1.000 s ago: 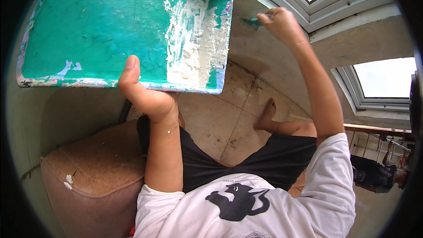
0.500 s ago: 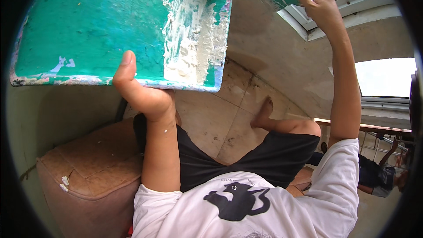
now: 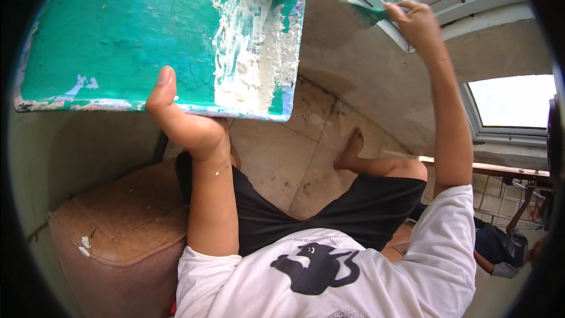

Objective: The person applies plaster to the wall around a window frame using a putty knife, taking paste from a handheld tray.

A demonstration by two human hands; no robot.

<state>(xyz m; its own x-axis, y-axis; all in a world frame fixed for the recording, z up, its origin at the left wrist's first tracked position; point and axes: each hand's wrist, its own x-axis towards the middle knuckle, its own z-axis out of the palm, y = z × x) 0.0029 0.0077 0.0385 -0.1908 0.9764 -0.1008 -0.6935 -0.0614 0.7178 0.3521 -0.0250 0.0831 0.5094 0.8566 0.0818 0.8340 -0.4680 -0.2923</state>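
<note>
My left hand (image 3: 188,121) is shut on a green paint tray (image 3: 118,35) from below, thumb over its near rim. Thick white paste (image 3: 244,76) is smeared along the tray's right end. My right hand (image 3: 415,26) grips the green handle of a putty knife (image 3: 376,13), its blade blurred. The knife is by the wall (image 3: 338,35) along the lower edge of the window frame (image 3: 447,0); whether the blade touches it, I cannot tell.
A worn brown padded seat (image 3: 118,224) is at my left. My bare foot (image 3: 350,147) rests on tiled floor (image 3: 294,159). A second window (image 3: 506,100) is at right. Beyond a wooden ledge, another person (image 3: 500,247) appears by metal rails (image 3: 494,197).
My right hand rose and moved right with the knife, then came slightly back down and left. The tray shifted a little up and left. The other person shifted position.
</note>
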